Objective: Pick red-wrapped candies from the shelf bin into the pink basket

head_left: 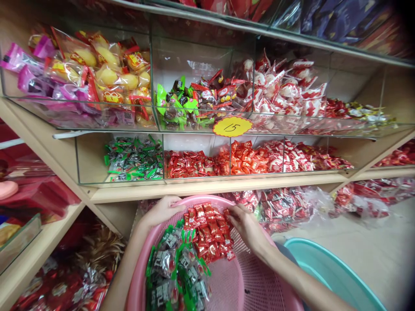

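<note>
Pink basket (223,287): The mesh container is held low before a sweet display, its far rim just beside the wooden shelf edge (210,190); two kinds of wrapped sweets are carried in it.

Left hand (162,211): The far left rim is gripped, with the fingers curled over it.

Right hand (243,222): The far right of the basket is reached, close against the red heap, with the fingers bent inward; whether a sweet is pinched or only the rim is held cannot be told.

Red sweets (210,231): A loose pile is gathered at the far side of the basket, between the two hands.

Green packets (178,268): The left side is taken up by these clear-and-green wrappers, which are pressed against the red pile.

Basket load: By appearances, the sorting by kind is largely kept, while room is left at the near right, where pink mesh is exposed.

Lower display row: Similar green-wrapped sweets (136,157) are stocked at the left, with small red ones (191,164) beside them; both compartments are judged only partly filled, and how much is left to be done cannot be told.

Price tag (232,126): "15" is handwritten on yellow, above.
</note>
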Motion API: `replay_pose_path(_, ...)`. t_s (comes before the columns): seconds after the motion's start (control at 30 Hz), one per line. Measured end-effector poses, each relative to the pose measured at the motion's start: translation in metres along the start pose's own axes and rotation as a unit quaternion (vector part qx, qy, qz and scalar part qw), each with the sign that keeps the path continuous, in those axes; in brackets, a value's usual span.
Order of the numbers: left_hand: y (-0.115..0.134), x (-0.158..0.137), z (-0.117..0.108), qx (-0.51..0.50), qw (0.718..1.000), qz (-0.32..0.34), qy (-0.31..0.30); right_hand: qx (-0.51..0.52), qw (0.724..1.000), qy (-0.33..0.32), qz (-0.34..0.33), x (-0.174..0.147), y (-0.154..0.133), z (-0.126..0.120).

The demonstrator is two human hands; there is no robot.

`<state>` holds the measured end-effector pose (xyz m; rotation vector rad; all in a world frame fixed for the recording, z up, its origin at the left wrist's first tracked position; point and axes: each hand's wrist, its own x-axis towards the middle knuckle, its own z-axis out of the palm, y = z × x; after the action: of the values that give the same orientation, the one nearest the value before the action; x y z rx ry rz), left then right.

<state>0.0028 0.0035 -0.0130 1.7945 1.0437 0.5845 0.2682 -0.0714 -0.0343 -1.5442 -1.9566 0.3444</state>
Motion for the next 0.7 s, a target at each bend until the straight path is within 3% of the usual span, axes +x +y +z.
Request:
replay_pose_path(0.43,0.001,0.001,-0.001,0.012,1.0,0.001,-0.008,0.001,1.0,0.002,-0.022,0.004,-0.001,0.009)
replay_pose_path(0.7,-0.003,0.002,0.0,-0.011,1.0,0.004,-0.009,-0.075,0.996,0.023,-0.033,0.002,0.009,0.02)
